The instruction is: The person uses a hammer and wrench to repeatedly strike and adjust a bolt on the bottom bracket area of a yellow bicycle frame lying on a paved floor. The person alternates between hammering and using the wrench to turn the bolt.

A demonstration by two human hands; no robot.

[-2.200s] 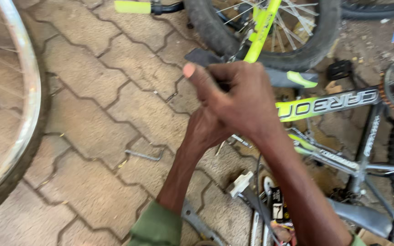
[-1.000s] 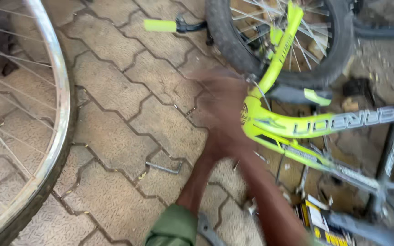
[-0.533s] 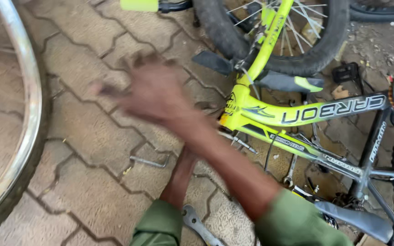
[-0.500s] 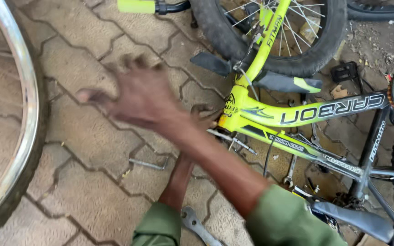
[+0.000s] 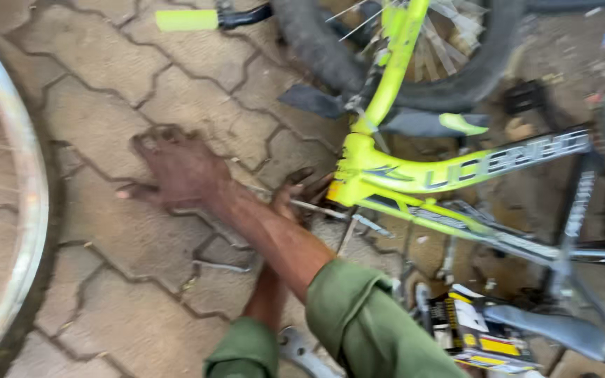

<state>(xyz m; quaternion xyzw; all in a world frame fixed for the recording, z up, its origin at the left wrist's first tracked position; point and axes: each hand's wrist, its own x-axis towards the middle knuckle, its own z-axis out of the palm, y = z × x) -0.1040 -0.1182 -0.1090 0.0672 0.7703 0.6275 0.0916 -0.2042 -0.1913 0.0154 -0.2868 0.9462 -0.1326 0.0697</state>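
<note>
1. Bare fingers (image 5: 150,140) of the right hand (image 5: 176,168) are splayed wide just over the grey-brown interlocking paving bricks (image 5: 99,119), left of the frame's centre. They are blurred, and nothing shows in their grip.
2. Fingertips of the left hand (image 5: 299,196) lie at the centre, against the thin grey metal rod (image 5: 316,208) that runs to the neon yellow-green bicycle frame (image 5: 386,175). I cannot tell whether they close on it, because the right forearm crosses in front.
3. Crossed arms cramp both wrists. The work would likely go better with the left hand firm at the frame's front joint while the right sweeps low and slow.
4. Below the right wrist, a small bent grey metal tool (image 5: 222,267) lies loose on the bricks. It is the nearest loose piece to that hand, though not under it. A flat palm should find it more surely than a fast grab.
5. Further out, a silver spoked wheel rim (image 5: 26,210) curves down the left edge, and a black rubber tyre (image 5: 330,56) sits above the frame at the top. Both are near enough to snag a quick sleeve.
</note>
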